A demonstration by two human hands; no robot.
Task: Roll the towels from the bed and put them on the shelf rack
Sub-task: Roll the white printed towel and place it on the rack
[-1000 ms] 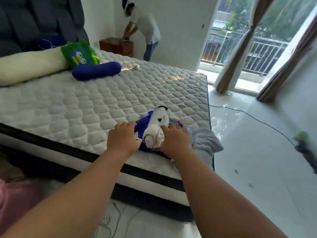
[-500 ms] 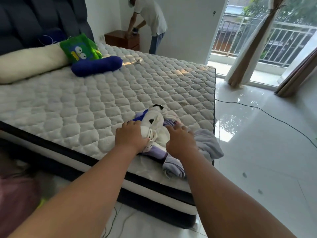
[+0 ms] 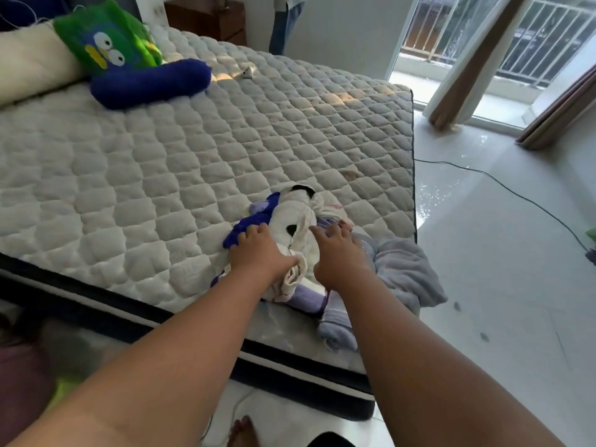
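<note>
A white towel with black patches (image 3: 295,217), half rolled, lies on a blue and purple towel (image 3: 250,225) near the front right corner of the quilted mattress (image 3: 167,175). My left hand (image 3: 258,253) presses on the roll's left side, fingers curled over the cloth. On the right side of the roll rests my right hand (image 3: 338,256), fingers spread over it. A grey-lilac towel (image 3: 404,272) lies crumpled at the mattress corner, partly hanging over the edge. No shelf rack is in view.
A green and blue plush cushion (image 3: 129,59) and a cream bolster (image 3: 29,62) lie at the head of the bed. Another person's legs (image 3: 283,24) stand by a wooden nightstand (image 3: 206,17). A black cable (image 3: 516,195) crosses the glossy white floor. Curtains (image 3: 467,66) hang by the balcony door.
Both hands have slid forward along the white towel, and the roll has loosened and lengthened under them. The view has tilted down and moved closer to the bed.
</note>
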